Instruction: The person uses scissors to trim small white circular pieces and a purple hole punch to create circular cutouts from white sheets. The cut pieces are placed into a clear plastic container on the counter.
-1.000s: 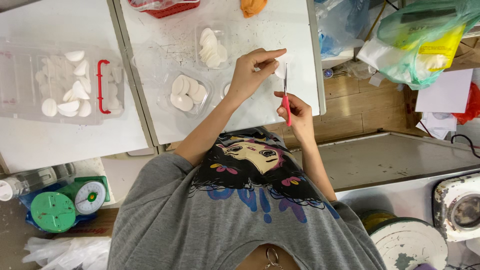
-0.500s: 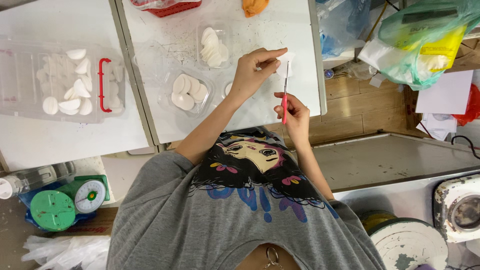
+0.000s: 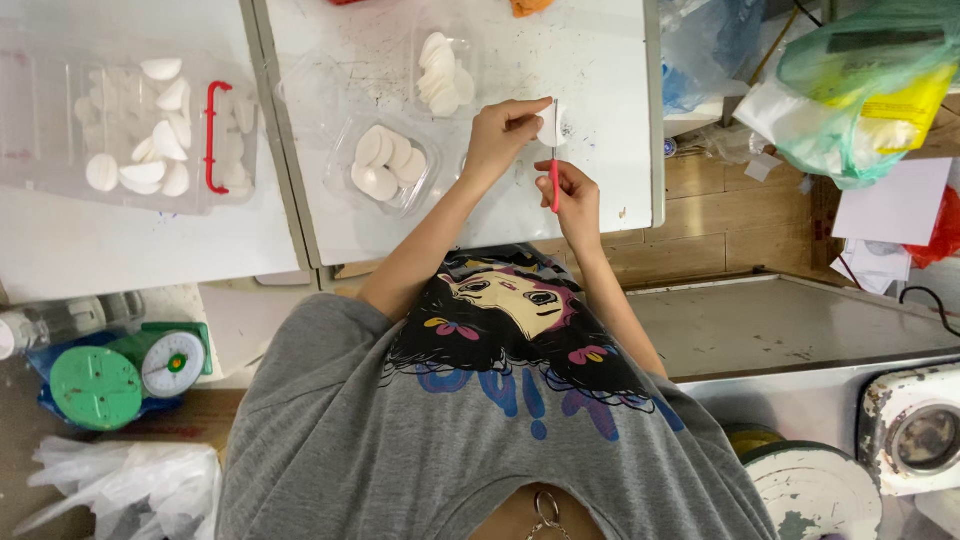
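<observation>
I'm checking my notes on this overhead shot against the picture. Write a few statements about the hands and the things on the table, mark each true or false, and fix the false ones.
1. The right hand holds a red-handled tool with its thin blade pointing away from the person. True.
2. The left hand is resting flat on the white table. False: it pinches a small white piece at the tool's blade.
3. The clear tray near the left hand holds white round discs. True.
4. The big clear box with the red handle holds green discs. False: its pieces are white.
5. A green dial scale stands on the white table. False: it sits lower, beside the person, off the table.
</observation>
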